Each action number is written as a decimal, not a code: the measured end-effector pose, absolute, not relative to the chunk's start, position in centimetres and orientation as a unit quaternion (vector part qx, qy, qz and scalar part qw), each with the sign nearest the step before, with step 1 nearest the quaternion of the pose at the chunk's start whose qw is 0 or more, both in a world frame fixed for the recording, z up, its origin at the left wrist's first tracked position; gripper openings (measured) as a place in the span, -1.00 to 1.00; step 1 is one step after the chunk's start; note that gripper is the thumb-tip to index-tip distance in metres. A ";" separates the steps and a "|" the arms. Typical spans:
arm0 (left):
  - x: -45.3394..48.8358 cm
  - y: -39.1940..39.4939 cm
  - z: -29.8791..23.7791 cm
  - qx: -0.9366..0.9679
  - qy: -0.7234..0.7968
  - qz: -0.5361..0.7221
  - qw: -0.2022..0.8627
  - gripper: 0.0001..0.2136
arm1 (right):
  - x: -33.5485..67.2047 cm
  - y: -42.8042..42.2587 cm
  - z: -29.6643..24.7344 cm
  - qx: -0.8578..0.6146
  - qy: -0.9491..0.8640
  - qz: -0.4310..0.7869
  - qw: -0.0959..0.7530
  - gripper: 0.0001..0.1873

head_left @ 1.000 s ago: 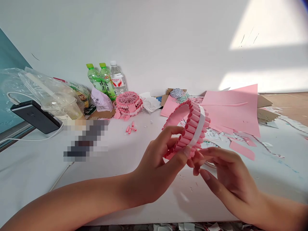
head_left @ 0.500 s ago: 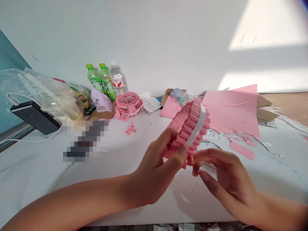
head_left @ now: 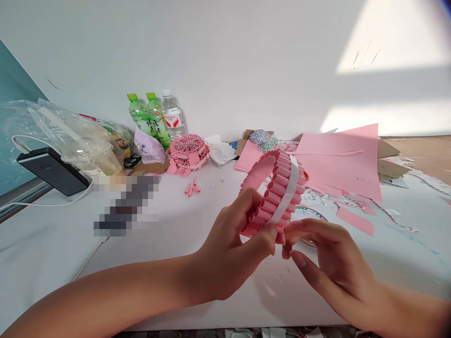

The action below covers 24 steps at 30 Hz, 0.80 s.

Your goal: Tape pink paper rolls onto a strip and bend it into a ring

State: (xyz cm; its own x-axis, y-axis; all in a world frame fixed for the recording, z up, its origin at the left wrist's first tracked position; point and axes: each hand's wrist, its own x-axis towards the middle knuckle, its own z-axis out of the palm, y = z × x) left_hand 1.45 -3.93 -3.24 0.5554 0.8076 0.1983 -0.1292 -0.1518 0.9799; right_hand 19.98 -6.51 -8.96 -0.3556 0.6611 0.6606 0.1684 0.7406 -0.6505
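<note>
The fingers of my left hand [head_left: 236, 253] are clamped on a ring of pink rolled-paper tubes [head_left: 276, 190], my thumb pressing the outside near the lower end of the white strip [head_left: 286, 197] that runs around it. The ring is tilted, raised above the white counter [head_left: 165, 220]. My right hand [head_left: 334, 263] has its fingers curled loosely by the ring's lower edge, thumb and forefinger apart; I can't tell whether their tips touch the paper.

Behind my right hand, and partly hidden by it, lies a round roll [head_left: 313, 213]. Just behind the ring, a small curved red edge [head_left: 306, 176] peeks out; the ring covers the remainder. Large flat pink paper sheets [head_left: 345, 164] spread beyond, beside a blue-and-white ball of twine [head_left: 259, 136]. Left of the ring lie a few short pink paper tubes [head_left: 192, 189], with a round pink piece topped with coiled red-and-white twine [head_left: 188, 144] behind them. Farther back, two green plastic bottles [head_left: 155, 124] stand by a clear one [head_left: 173, 117].
</note>
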 end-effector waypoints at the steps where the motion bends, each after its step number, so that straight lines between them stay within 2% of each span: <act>1: 1.4 -3.9 -3.3 0.651 0.268 0.395 0.591 -0.92 | 20.0 -6.5 -9.0 -0.267 -0.787 0.241 0.502 -0.45; 10: 1.2 -3.8 -3.6 0.668 0.291 0.395 0.560 -0.88 | 20.0 -6.7 -9.0 -0.289 -0.792 0.226 0.487 -0.47; 24: 1.5 -4.1 -3.0 0.631 0.226 0.407 0.621 -0.91 | 20.0 -7.1 -8.8 -0.282 -0.794 0.207 0.496 -0.43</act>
State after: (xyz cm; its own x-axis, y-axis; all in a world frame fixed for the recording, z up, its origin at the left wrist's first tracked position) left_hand 1.51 -4.13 -2.96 0.5675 0.7896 0.2334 -0.2197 -0.1279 0.9671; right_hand 20.05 -7.10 -8.83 -0.3481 0.6544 0.6713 0.2428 0.7546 -0.6097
